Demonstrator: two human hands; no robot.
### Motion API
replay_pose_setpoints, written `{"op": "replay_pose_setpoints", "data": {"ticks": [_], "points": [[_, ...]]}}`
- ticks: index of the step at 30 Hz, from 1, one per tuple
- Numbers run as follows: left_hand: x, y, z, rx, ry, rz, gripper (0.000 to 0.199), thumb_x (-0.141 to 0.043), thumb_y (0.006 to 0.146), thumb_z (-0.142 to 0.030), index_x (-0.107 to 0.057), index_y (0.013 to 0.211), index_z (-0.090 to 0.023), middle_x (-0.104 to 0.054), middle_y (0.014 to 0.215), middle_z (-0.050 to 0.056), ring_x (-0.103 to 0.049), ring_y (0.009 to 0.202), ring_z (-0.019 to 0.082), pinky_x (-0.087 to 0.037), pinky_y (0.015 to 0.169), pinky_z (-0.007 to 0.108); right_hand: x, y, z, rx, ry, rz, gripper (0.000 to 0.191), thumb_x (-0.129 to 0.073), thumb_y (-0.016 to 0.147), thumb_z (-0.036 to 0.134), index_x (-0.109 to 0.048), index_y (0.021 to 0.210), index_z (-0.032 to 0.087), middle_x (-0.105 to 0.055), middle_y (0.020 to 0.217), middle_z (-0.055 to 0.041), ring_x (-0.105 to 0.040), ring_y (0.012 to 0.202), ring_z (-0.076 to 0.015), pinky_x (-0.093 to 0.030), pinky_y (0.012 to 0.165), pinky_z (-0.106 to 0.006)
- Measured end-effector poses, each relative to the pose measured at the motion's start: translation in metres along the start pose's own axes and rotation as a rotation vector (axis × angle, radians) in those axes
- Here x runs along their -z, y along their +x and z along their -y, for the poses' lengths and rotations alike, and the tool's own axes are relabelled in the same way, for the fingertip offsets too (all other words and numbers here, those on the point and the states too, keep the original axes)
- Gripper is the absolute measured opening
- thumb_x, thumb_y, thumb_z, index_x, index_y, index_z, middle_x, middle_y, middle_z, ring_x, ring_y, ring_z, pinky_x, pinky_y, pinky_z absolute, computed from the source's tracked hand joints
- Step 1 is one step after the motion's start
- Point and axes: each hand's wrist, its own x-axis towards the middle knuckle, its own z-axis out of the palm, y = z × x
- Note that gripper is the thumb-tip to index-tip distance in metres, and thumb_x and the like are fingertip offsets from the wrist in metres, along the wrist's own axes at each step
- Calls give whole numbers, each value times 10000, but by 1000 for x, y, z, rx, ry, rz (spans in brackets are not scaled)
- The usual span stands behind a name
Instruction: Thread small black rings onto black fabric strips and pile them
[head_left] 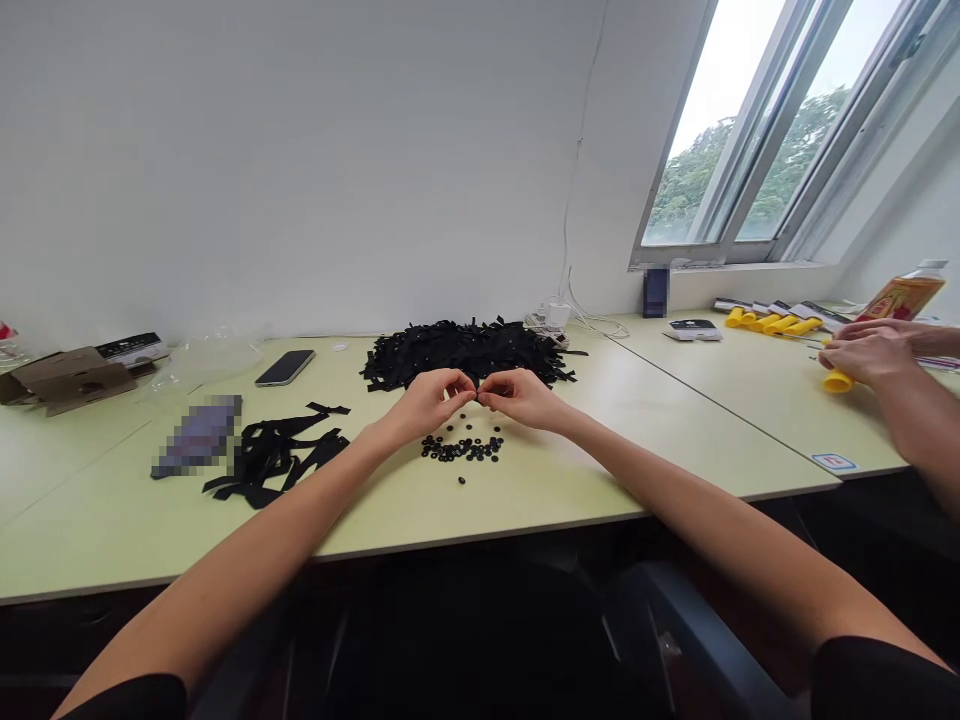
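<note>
My left hand (433, 402) and my right hand (523, 398) meet fingertip to fingertip over the pale yellow table (555, 485). Both are pinched on something small and dark between them, too small to make out. Just below the fingers lie several small black round pieces (457, 450), with a single one (462, 480) nearer the table edge. Behind my hands is a large heap of black fabric strips (465, 350). A smaller bunch of black strips (270, 450) lies left of my left forearm.
Left are a phone (285, 368), a blurred purple-grey item (199, 435), clear plastic (206, 360) and a cardboard box (75, 375). At right, another person's hands (874, 350) hold a yellow-ended tool near yellow handles (772, 322) and a bottle (904, 295). White cables (592, 322) lie behind.
</note>
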Motion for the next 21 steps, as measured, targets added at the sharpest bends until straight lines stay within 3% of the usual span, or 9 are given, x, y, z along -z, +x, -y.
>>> {"op": "replay_pose_setpoints", "data": {"ticks": [11, 21], "points": [[-5, -1, 3, 5, 32, -32, 237, -590, 991, -351, -744, 1070, -191, -745, 937, 47, -652, 820, 174, -492, 723, 289, -2, 0, -2, -30, 106, -10, 338, -680, 891, 482, -783, 888, 160, -700, 769, -39, -545, 666, -140, -395, 602, -275], [-12, -4, 8, 81, -23, 19, 255, -648, 942, -396, -750, 898, -166, -730, 846, 41, -602, 716, 157, -433, 637, 267, -5, -5, 2, 47, -89, 0, 227, -637, 934, 344, -749, 856, 163, -750, 795, -58, -625, 694, -157, -429, 639, -283]]}}
